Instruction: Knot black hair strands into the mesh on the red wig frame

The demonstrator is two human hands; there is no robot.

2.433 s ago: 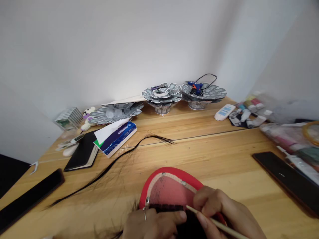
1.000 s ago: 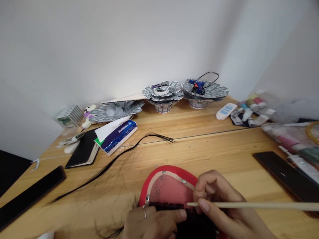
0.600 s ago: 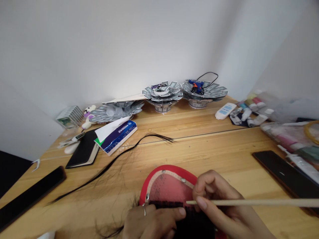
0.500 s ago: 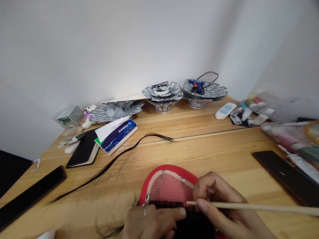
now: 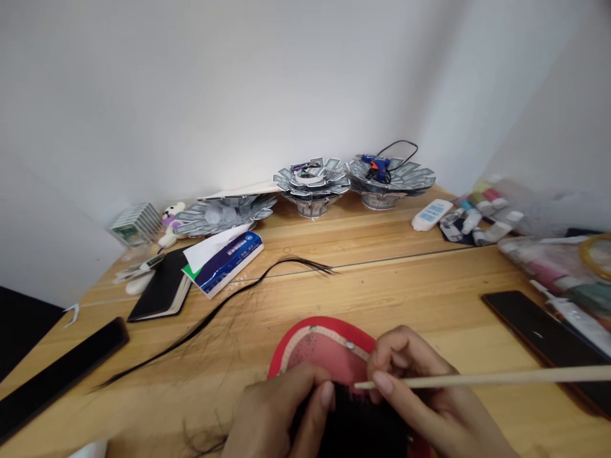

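A red-edged form [image 5: 321, 323] lies at the near edge of the table, covered with pink mesh [image 5: 317, 357] and a pale pinned band. Black hair [image 5: 363, 426] spreads over its lower part. My left hand [image 5: 281, 407] is closed there, thumb and forefinger pinching the black hair at the mesh. In my right hand [image 5: 424, 388] is a thin pale wooden stick [image 5: 496, 378], pinched near its tapered end. That tip points left and rests close to the hair's upper edge, near my left thumb. Whether a hook sits at the tip I cannot make out.
A long hair strand [image 5: 224, 299] lies across the table. Left are a dark phone-like slab [image 5: 62, 375], a black notebook [image 5: 160, 286] and a blue box [image 5: 229, 264]. Right lies another dark slab [image 5: 534, 337]. Grey petalled bowls [image 5: 312, 203], one holding a glue gun [image 5: 377, 166], stand behind.
My left hand has gone from lying with its forefinger stretched over the hair to pinching it. The stick's far end has risen slightly.
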